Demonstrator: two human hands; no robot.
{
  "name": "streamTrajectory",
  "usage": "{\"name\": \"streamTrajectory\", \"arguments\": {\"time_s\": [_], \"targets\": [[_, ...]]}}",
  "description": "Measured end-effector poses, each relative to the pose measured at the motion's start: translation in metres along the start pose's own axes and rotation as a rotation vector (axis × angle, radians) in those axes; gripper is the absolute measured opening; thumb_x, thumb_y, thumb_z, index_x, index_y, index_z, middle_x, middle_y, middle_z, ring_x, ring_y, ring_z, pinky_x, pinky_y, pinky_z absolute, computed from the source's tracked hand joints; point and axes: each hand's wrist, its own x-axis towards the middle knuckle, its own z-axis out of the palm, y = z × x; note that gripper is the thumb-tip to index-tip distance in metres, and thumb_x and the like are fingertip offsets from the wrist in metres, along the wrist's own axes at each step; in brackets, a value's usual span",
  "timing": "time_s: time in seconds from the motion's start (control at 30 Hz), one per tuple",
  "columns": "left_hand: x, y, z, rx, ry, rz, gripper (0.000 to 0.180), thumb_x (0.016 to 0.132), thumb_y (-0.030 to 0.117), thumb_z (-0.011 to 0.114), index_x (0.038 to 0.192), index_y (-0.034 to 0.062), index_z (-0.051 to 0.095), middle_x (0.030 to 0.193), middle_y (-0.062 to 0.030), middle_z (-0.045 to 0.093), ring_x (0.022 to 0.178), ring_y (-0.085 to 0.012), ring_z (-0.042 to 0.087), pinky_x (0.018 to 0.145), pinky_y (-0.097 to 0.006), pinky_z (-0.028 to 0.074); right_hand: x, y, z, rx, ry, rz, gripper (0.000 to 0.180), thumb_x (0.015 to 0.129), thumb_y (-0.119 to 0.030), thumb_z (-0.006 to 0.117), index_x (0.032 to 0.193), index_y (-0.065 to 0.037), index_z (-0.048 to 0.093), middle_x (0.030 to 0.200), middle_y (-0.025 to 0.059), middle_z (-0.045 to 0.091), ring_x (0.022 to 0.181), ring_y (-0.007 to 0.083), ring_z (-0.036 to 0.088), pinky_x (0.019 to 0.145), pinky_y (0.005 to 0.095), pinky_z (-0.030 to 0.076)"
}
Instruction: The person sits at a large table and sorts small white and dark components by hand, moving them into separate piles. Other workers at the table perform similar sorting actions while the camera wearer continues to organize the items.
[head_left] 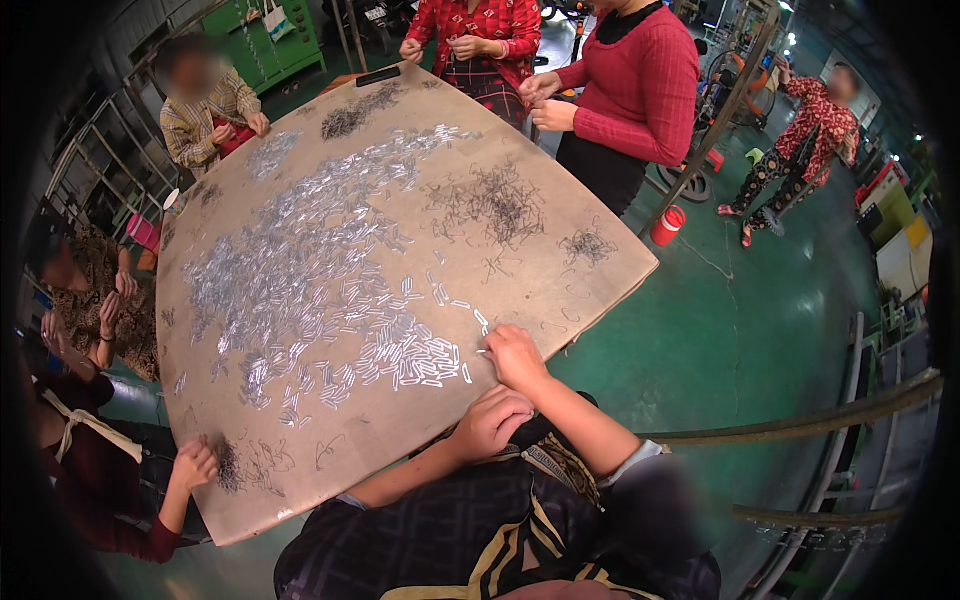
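Silver links (300, 250) strew brown tabletop (400, 430) above green floor (780, 330).

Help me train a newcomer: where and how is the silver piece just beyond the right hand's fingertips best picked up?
Probably pinch the silver piece by its long edges near the middle, coming from above and the right: it looks flat and narrow, pointing roughly toward the right hand, while the silver pile lies to its left.

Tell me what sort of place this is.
Probably a workshop or small factory: several people are gathered around a large brown table strewn with small silvery pieces, on a green floor.
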Motion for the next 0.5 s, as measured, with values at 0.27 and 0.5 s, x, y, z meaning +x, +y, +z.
{"name": "streamTrajectory", "arguments": {"time_s": [0.27,0.5], "targets": [[0.005,0.0,0.001,0.037,0.029,-0.052,0.009,0.083,-0.004,0.063,0.09,-0.0006,0.06,0.089,-0.0124,0.065,0.08,-0.0271,0.062,0.074,-0.035,0.049,-0.027,0.003,-0.058,0.664,0.067,0.51,0.017,0.082,-0.005,0.071,0.097,0.003,0.071,0.083,0.0106,0.07,0.071,0.0137,0.065,0.065,0.027,0.051],[0.009,-0.007,0.008,0.083,0.142,-0.147,0.009,0.085,-0.002,0.064,0.093,-0.0006,0.061,0.086,-0.0118,0.065,0.074,-0.0242,0.063,0.068,-0.031,0.05,-0.058,-0.014,-0.08,0.985,0.105,0.645,0.015,0.085,-0.004,0.069,0.095,0.007,0.069,0.081,0.009,0.071,0.07,0.0096,0.066,0.066,0.0225,0.053]]}}
